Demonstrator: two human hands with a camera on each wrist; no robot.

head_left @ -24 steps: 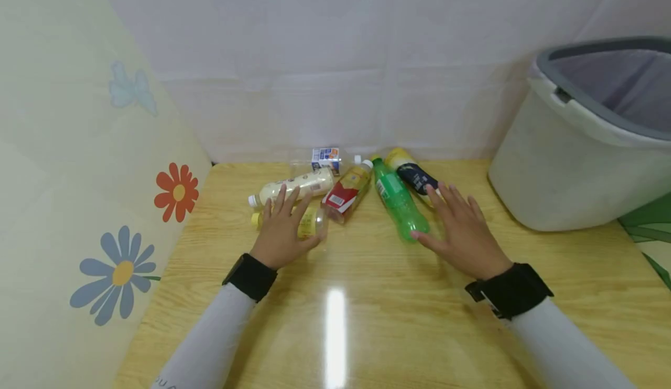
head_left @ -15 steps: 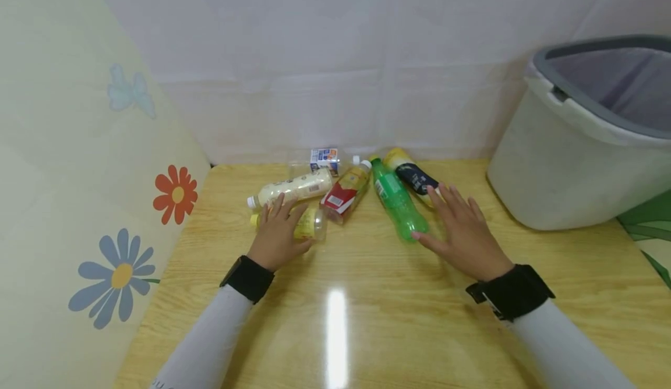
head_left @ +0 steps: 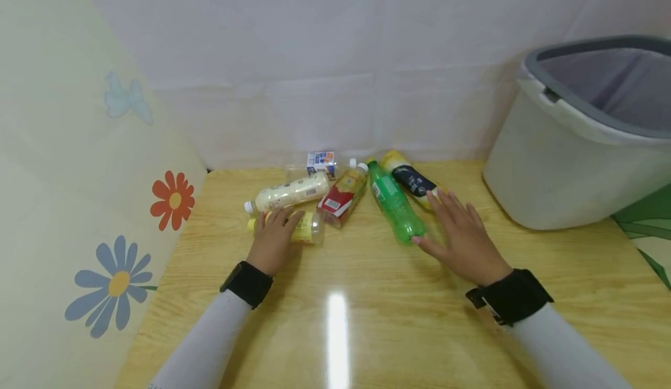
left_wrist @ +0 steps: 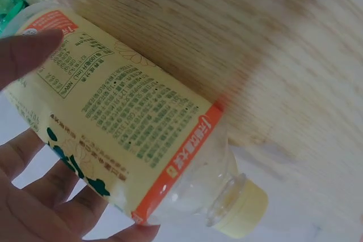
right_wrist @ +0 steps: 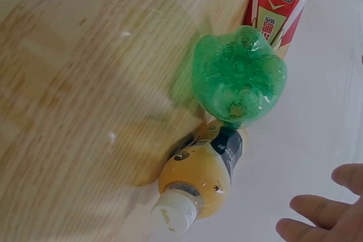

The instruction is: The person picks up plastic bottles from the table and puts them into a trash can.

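Observation:
My left hand curls over a clear plastic bottle with a yellow label and yellow cap, lying near the left of a group. In the left wrist view the thumb crosses the label of this bottle, and the other fingers sit along its opposite side. My right hand hovers with fingers spread, its thumb near the base of a green bottle. Beyond that lies a yellow bottle with a dark label. In the right wrist view the fingertips are apart from the green bottle.
A cream-labelled bottle, a red-labelled bottle and a clear bottle with a blue-and-white label lie by the back wall. A large bin with a grey rim stands right on the wooden table.
My left hand has lowered onto the yellow-labelled bottle and its fingers have drawn in. My right hand stays almost where it was, fingers spread. The view has shifted slightly.

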